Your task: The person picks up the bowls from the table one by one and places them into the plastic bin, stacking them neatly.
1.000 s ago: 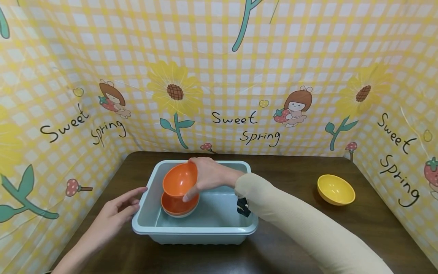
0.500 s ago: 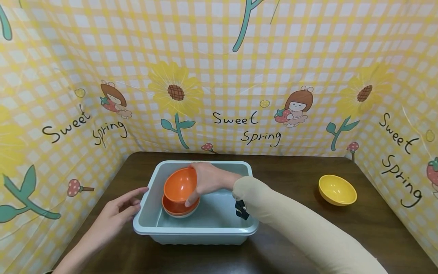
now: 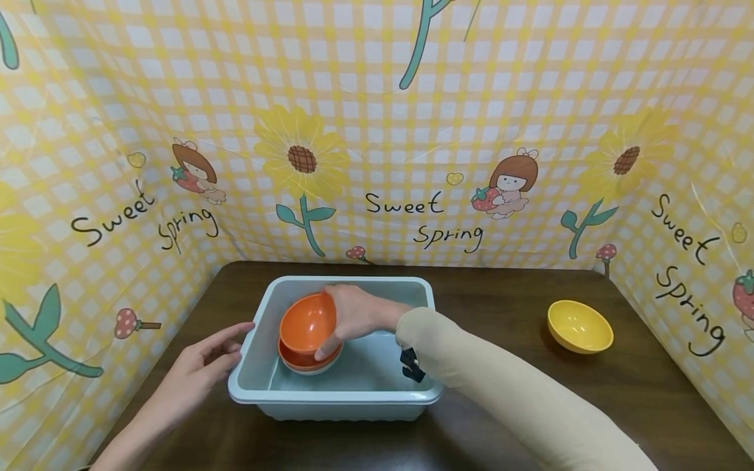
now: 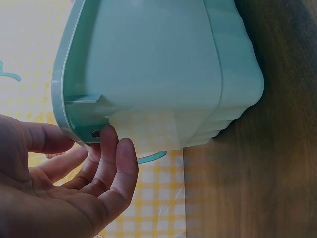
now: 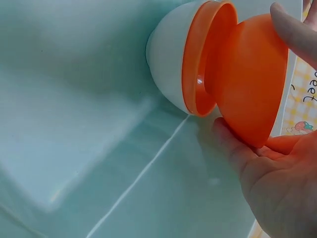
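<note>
My right hand (image 3: pixel 355 314) grips an orange bowl (image 3: pixel 306 322) by its rim inside a pale blue-green plastic basin (image 3: pixel 336 396). That bowl tilts, its base lowered into a second bowl (image 5: pixel 171 54), orange inside and white outside, in the basin's left part. In the right wrist view the held bowl's orange underside faces the lower bowl's opening, and the fingers and thumb (image 5: pixel 297 34) lie on opposite sides of its rim. At the basin's left edge, my left hand (image 3: pixel 200 363) holds the rim lightly, its fingers curled at the rim's outer side in the left wrist view.
A yellow bowl (image 3: pixel 580 327) stands upright on the dark wooden table (image 3: pixel 489 294), to the right of the basin. Yellow checked cloth (image 3: pixel 389 144) with printed flowers hangs behind the table and along both sides.
The right hand has lowered the orange bowl slightly, bringing it deeper into the bowl underneath. The left hand stays at the basin's rim, and the yellow bowl has not moved.
</note>
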Action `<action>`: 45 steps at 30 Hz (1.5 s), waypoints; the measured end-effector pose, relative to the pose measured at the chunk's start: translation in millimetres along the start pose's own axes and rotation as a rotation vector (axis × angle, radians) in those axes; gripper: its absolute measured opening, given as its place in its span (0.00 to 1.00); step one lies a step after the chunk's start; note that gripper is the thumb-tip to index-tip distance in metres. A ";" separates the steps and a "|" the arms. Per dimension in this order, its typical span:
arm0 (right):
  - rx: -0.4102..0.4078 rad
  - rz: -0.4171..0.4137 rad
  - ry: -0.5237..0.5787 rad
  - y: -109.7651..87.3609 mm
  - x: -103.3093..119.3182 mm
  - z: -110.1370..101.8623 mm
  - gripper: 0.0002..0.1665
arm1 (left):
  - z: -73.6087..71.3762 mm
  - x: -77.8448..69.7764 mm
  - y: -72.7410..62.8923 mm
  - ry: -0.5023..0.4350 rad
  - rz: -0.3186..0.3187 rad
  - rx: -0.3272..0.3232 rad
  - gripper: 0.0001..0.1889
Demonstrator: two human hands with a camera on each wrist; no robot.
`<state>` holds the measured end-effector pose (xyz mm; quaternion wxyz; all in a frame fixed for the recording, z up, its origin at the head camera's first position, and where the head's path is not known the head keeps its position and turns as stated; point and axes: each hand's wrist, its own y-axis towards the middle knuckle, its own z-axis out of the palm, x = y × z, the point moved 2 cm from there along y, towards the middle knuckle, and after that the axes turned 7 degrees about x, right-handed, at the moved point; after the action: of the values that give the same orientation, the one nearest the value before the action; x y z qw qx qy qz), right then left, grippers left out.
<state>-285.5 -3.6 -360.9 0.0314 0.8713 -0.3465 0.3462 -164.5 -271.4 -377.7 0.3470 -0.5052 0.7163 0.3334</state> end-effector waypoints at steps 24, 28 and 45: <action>0.024 -0.008 -0.055 3.8 -1.0 15.4 0.58 | 0.9 0.4 -0.4 -0.010 0.006 -0.006 0.22; 0.024 -0.023 -0.065 3.7 -0.2 15.9 0.57 | 1.1 0.5 -0.2 -0.011 0.012 -0.009 0.22; 0.034 0.025 -0.078 6.7 -4.4 20.4 0.57 | 0.5 -0.1 0.4 -0.022 0.001 -0.005 0.22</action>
<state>-280.1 -12.2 -380.3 -0.0012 0.8800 -0.3525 0.3183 -164.8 -270.8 -377.8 0.3535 -0.5019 0.7120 0.3408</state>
